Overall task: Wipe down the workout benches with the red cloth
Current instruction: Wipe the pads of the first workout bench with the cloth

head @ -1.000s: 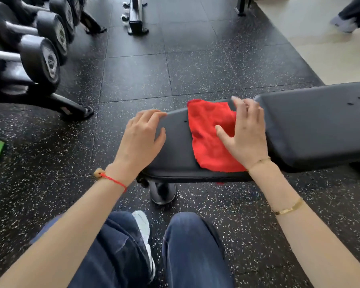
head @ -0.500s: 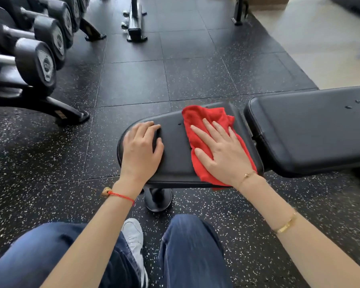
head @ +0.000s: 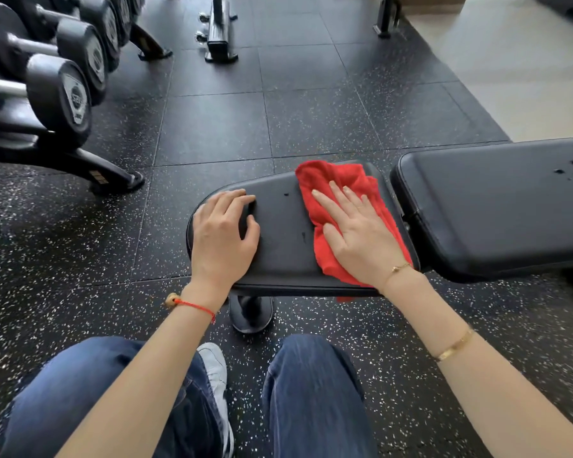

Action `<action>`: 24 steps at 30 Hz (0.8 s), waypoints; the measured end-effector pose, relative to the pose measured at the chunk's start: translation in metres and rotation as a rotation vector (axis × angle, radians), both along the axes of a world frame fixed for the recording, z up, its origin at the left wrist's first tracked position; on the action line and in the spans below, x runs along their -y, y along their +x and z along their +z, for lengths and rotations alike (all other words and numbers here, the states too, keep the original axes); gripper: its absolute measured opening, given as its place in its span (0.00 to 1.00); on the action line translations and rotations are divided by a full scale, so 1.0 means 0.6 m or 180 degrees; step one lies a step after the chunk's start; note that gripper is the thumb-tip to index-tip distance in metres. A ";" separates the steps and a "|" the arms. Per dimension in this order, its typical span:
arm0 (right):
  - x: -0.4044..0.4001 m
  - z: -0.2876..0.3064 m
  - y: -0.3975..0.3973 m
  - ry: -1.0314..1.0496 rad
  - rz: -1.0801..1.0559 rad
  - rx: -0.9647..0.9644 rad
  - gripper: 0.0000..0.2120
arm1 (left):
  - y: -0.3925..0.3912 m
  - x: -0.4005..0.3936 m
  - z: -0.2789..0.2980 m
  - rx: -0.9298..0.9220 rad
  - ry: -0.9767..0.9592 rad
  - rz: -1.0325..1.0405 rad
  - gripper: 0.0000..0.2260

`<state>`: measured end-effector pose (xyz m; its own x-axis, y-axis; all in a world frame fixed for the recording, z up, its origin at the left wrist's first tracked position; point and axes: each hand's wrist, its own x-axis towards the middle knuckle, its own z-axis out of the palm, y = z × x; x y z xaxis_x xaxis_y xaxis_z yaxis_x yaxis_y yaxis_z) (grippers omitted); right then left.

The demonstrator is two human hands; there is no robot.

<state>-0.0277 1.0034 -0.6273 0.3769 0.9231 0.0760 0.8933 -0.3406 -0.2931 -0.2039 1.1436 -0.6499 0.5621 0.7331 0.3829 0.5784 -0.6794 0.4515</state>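
Red cloth (head: 338, 193): crumpled, lying on the right part of the seat pad (head: 282, 233) of a black workout bench, its far edge bunched near the pad's far rim, its near corner hanging just over the near rim. Right hand (head: 358, 239): laid flat on the cloth, palm down, fingers (head: 328, 203) straight and slightly spread, pointing away and to the left; cloth shows beyond the fingertips, to the left of the thumb and to the right of the little finger, so the hand covers its middle and near portion and presses rather than grasps it. Left hand (head: 222, 236): resting on the bare left end of the seat pad, well apart from the cloth, fingers loosely curled with tips on the pad, holding nothing. Seat pad: rounded at its left end, a few small dark marks between the two hands. Back pad (head: 497, 206): larger black pad just beside the seat pad on the right, a narrow gap between them, small marks near its far right. Bench foot (head: 250, 312): under the seat pad, on speckled black rubber floor (head: 212, 133). Wrists: red string bracelet (head: 192, 305) on left, gold bracelets on right. Foreground: knees in blue jeans (head: 311, 391), one white shoe (head: 215, 368). Far left: dumbbell rack (head: 63, 90).
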 end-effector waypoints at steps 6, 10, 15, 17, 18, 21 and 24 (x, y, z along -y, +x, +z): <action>-0.074 0.010 0.017 -0.0195 -0.0328 0.0114 0.26 | 0.000 0.004 0.004 -0.0041 0.0007 0.0015 0.15; -0.079 0.003 -0.052 -0.0090 0.0235 0.0212 0.27 | -0.001 0.006 0.008 -0.0088 -0.0013 0.0048 0.15; -0.015 0.001 -0.026 -0.0041 0.0088 0.0121 0.27 | -0.023 0.009 0.012 -0.0173 0.0101 0.0206 0.14; -0.032 0.005 -0.009 -0.0129 -0.0162 0.0075 0.26 | -0.043 0.005 0.015 -0.0245 0.0129 0.0278 0.14; -0.051 0.008 -0.009 -0.0173 -0.0232 0.0106 0.26 | -0.052 0.002 0.017 -0.0259 0.0105 0.0333 0.15; -0.113 0.011 -0.042 -0.0219 -0.0062 0.0205 0.27 | -0.073 -0.008 0.033 -0.0165 -0.0008 0.0545 0.16; -0.138 0.005 -0.101 -0.0199 0.0402 0.0230 0.27 | -0.085 -0.017 0.045 -0.0015 -0.0030 0.0701 0.17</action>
<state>-0.0883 1.0861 -0.6242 0.2531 0.9666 0.0398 0.9482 -0.2398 -0.2083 -0.2548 1.1538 -0.6229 0.3899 0.8419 0.3730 0.7145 -0.5321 0.4542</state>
